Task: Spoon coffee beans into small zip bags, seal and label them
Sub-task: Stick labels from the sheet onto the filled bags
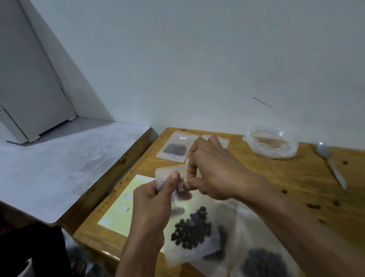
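Your fingers [173, 183] on the left hand [154, 206] pinch the top edge of a small frosted zip bag [192, 242], thumb pressed over the front, so the bag hangs above the near part of the wooden surface [311, 180] with dark coffee beans [192, 230] pooled in its lower half. Your right hand [214, 170] curls just beside it, thumb and forefinger nipping a small white label [181, 186] at the bag's upper edge; whether the label already touches the plastic is hard to tell, since both thumbs cover the spot.

Behind the held bag lie more translucent bags, and the large one with beans [263, 267] at the near right is cut off by the frame's bottom edge. A pale yellow label sheet [121, 208] lies flat to the left, partly hidden by your left wrist. At the far side, a filled, labelled bag [173, 147] lies flat; a second one beside it is mostly hidden behind your right hand. Further right sit a crumpled clear plastic bag [271, 142] and a white plastic spoon [329, 161], well apart from your hands. A few loose beans [313, 206] dot the wood.
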The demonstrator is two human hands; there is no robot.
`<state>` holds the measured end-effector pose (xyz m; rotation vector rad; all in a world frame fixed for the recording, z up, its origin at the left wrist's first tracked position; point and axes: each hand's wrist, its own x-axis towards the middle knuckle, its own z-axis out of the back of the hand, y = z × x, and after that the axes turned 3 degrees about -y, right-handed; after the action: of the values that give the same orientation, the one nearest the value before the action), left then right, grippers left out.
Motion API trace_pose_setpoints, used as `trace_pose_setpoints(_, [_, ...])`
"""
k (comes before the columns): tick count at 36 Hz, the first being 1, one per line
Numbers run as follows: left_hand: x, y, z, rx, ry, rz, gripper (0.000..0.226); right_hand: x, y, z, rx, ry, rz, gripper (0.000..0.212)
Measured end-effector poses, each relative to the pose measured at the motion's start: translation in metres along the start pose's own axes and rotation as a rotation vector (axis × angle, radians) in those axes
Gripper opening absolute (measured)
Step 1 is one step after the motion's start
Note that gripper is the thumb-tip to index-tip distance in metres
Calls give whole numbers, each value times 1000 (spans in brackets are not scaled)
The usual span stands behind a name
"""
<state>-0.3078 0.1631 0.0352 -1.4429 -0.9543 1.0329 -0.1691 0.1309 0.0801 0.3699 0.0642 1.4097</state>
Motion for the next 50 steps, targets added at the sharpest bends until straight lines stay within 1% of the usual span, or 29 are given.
trace_pose_setpoints(5, [1,3,2,26,34,-27,20,-2,-6,-2,138,-34,-82,17])
trace_pose_setpoints(6, [1,4,3,20,27,-38,18,-3,-7,-4,185,-64,-106,22])
trace_pose_setpoints(8, [1,5,4,-7,9,-52,15,-7,-10,-9,317,-147,-184,45])
trace_pose_setpoints(10, [2,4,5,-20,-14,-65,11,-14,-13,-17,488,-223,-278,65])
trace_pose_setpoints(12, [3,4,4,-13,-26,-71,11,-21,-17,-28,750,-205,-367,76])
trace_pose_setpoints(14, [4,4,2,-21,-30,-61,18,-26,-20,-39,1068,-166,-414,79])
trace_pose_setpoints(15, [5,5,0,-20,-35,-60,22,-27,-21,-43,1180,-169,-435,78])
trace_pose_setpoints(17, [8,6,-3,0,-44,-63,27,-29,-22,-47,1248,-215,-464,74])
trace_pose_setpoints(19, [12,7,-7,8,-46,-59,28,-28,-22,-49,1226,-246,-479,72])
trace_pose_setpoints(22, [20,7,-12,-5,-59,-42,29,-30,-26,-47,1187,-234,-487,62])
trace_pose_setpoints(24, [27,4,-15,-32,-76,-44,29,-31,-31,-44,1128,-166,-457,53])
trace_pose_setpoints(27, [39,-4,-20,-51,-78,-65,24,-34,-40,-41,1066,-13,-424,42])
trace_pose_setpoints(29, [49,-11,-22,-51,-50,-70,23,-31,-46,-40,1074,18,-406,35])
trace_pose_setpoints(31, [63,-15,-22,-18,-9,-59,31,-24,-51,-40,1137,-15,-419,32])
trace_pose_setpoints(34, [86,-16,-20,145,-9,-77,70,0,-58,-45,1259,-154,-492,34])
trace_pose_setpoints(35, [94,-15,-19,207,-1,-90,75,10,-61,-48,1284,-209,-535,33])
trace_pose_setpoints(37, [110,-12,-19,269,35,-98,70,34,-64,-54,1283,-296,-606,29])
trace_pose_setpoints(39, [129,-8,-20,295,40,-110,64,60,-66,-61,1237,-342,-651,27])
trace_pose_setpoints(42, [163,-3,-18,401,-16,-169,59,95,-66,-69,1055,-348,-678,25])
trace_pose_setpoints(46, [202,1,-17,528,-72,-233,61,133,-66,-79,802,-335,-660,13])
trace_pose_setpoints(47, [210,2,-16,562,-75,-240,60,141,-66,-83,768,-335,-671,13])
trace_pose_setpoints(50, [229,9,-16,651,-87,-248,61,159,-64,-93,666,-321,-697,29])
